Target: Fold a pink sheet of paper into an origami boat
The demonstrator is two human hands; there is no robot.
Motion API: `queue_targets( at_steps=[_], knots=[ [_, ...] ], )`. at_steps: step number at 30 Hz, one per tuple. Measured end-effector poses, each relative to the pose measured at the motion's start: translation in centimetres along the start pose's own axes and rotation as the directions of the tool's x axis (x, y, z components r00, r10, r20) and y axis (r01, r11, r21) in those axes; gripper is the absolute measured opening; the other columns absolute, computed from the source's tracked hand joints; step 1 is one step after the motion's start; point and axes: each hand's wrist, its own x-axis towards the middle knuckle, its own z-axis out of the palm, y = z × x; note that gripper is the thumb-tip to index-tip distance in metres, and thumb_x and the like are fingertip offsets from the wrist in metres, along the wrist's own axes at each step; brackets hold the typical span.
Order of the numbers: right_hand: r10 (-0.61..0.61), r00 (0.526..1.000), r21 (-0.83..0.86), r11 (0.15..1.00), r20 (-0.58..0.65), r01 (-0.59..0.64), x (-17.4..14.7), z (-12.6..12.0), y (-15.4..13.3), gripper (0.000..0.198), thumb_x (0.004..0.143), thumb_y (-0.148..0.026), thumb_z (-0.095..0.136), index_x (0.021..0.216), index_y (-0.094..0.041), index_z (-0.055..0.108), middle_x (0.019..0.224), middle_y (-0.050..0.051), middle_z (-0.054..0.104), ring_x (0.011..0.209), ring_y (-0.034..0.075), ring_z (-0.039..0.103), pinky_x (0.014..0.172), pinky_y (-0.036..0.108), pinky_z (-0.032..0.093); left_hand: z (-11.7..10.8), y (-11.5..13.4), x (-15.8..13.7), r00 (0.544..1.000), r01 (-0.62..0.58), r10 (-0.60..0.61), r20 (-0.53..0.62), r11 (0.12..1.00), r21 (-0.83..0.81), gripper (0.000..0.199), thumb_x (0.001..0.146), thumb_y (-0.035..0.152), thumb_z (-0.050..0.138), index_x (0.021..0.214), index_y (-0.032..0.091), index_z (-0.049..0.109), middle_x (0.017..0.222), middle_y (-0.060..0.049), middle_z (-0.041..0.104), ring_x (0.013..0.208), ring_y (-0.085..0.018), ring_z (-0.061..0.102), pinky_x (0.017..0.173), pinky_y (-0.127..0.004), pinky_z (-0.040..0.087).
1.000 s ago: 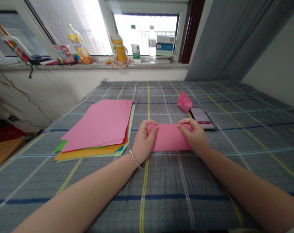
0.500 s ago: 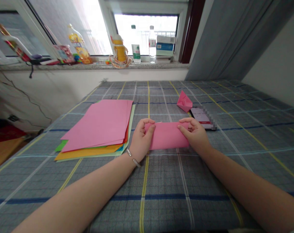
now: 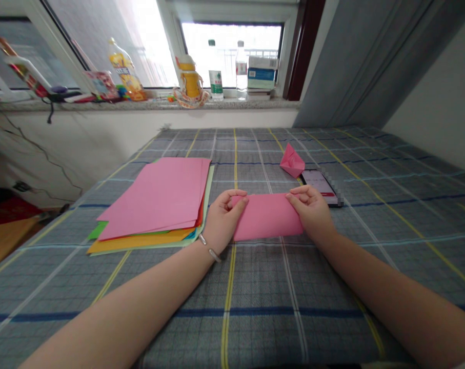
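A pink sheet of paper (image 3: 269, 218), rectangular and apparently folded, is stretched between my two hands in the middle of the view. My left hand (image 3: 223, 218), with a silver bangle at the wrist, pinches its upper left corner between thumb and fingers. At the upper right corner my right hand (image 3: 312, 212) pinches it the same way. Beyond the right hand a folded pink paper shape (image 3: 292, 161) rests on the cloth. It touches or nearly touches a phone (image 3: 320, 185) with a lit screen.
Left of my hands lies a stack of coloured paper (image 3: 155, 197), pink on top. A checked grey cloth (image 3: 259, 292) covers the surface. Along the windowsill (image 3: 147, 105) stand a juice bottle (image 3: 125, 72), a yellow drinking bottle (image 3: 189, 79), clear bottles (image 3: 240, 72) and boxes (image 3: 261, 74).
My right hand has shifted slightly to the right, and a little more of the pink paper shows between the hands. Both hands keep their pinch.
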Motion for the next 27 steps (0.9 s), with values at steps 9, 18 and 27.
queue_targets(
  at_steps=[9,18,27],
  knots=[
    [0.007,1.0,-0.025,1.0,-0.027,-0.007,0.7,-0.2,0.9,0.034,0.061,-0.048,0.074,0.077,-0.023,0.056,0.064,0.001,0.068,0.053,0.017,0.06,0.048,0.03,0.045,-0.7,-0.1,1.1,0.999,-0.015,0.011,0.03,0.988,0.151,0.031,0.072,0.04,0.067,0.092,0.017,0.071,0.073,-0.002,0.068,0.064,-0.013,0.056,0.058,-0.024,0.041],
    [0.104,0.987,-0.253,0.965,0.123,-0.07,2.0,-0.9,2.1,0.015,0.067,-0.033,0.069,0.074,-0.022,0.061,0.065,0.001,0.07,0.055,0.019,0.063,0.049,0.031,0.045,-2.7,-2.7,4.1,0.988,-0.082,0.015,0.152,0.89,0.448,0.019,0.076,0.035,0.064,0.087,0.023,0.075,0.095,-0.004,0.073,0.093,-0.023,0.065,0.089,-0.035,0.044],
    [0.036,0.972,-0.594,0.796,0.232,0.112,3.0,-1.8,2.4,0.012,0.071,-0.032,0.066,0.076,-0.022,0.067,0.071,0.001,0.071,0.067,0.02,0.066,0.058,0.031,0.046,-2.5,-3.1,4.4,0.978,-0.146,0.028,0.206,0.799,0.584,0.011,0.076,0.029,0.065,0.079,0.024,0.075,0.082,-0.004,0.073,0.078,-0.023,0.065,0.076,-0.035,0.046]
  ],
)
